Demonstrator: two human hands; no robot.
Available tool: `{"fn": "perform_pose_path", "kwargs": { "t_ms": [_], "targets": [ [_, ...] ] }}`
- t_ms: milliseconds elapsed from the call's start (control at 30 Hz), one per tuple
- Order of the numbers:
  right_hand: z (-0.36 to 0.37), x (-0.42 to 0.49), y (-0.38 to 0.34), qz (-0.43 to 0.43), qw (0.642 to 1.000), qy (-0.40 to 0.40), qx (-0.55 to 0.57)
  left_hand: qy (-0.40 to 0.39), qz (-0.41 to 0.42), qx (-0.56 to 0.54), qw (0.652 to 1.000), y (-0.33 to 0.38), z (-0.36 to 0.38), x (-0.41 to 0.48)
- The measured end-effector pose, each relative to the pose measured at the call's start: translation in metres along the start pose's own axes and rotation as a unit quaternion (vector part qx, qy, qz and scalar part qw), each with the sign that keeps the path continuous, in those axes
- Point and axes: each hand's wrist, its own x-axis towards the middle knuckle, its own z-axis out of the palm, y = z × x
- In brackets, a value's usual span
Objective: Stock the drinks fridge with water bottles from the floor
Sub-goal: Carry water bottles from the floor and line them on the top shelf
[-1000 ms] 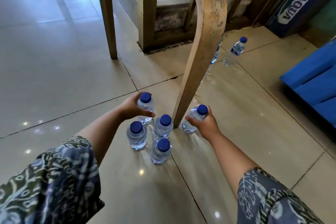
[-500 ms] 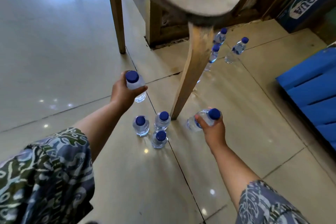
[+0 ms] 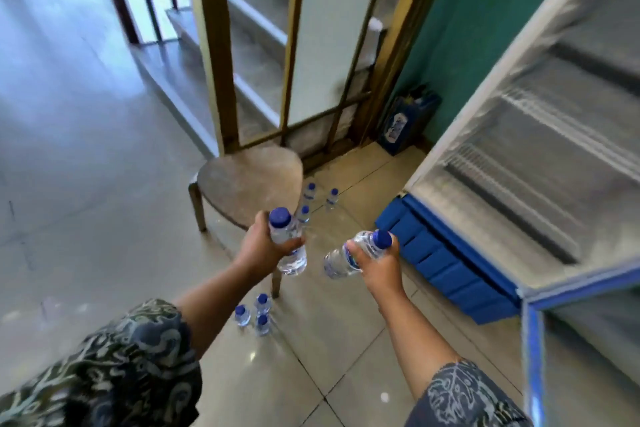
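Note:
My left hand [image 3: 263, 248] grips a clear water bottle with a blue cap [image 3: 289, 246], held nearly upright. My right hand [image 3: 379, 262] grips a second blue-capped bottle [image 3: 341, 262], tilted with its cap toward the fridge. Both are well above the floor. Three bottles [image 3: 257, 314] stand together on the tiles below my left arm. Three more bottles [image 3: 313, 199] stand beyond the stool. The drinks fridge [image 3: 526, 149] is open on the right, its wire shelves bare, with a blue base.
A round wooden stool [image 3: 246, 180] stands under my left hand. The fridge door's blue edge [image 3: 531, 340] juts out at lower right. A blue water carton [image 3: 405, 121] leans by the teal wall. Wooden-framed glass panels [image 3: 287, 45] rise behind the stool.
Both hands have risen from floor level with their bottles. The view has lifted and swung right, bringing the open fridge into sight. The bottles left on the floor look smaller.

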Motion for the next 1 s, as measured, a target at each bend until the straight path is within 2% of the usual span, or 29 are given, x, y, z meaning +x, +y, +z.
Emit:
{"fn": "perform_pose_path", "kwargs": {
  "t_ms": [133,300,667,1000],
  "targets": [
    [-0.076,-0.031,-0.073,-0.032,0.998,0.053,0.017,-0.097,0.086,0.043,0.991,0.102,0.003,-0.022],
    [-0.176,-0.042,-0.121,-0.111,0.987,0.106,0.050,-0.147,0.179,0.058,0.971,0.205,0.039,-0.033],
    [-0.381,0.010,-0.213,-0.214,0.956,0.198,0.026,-0.206,0.335,-0.003,0.919,0.423,0.188,-0.038],
    [-0.518,0.119,-0.293,-0.273,0.904,0.327,0.041,-0.212,0.405,-0.057,0.888,0.581,0.274,0.015]
  ]
}}
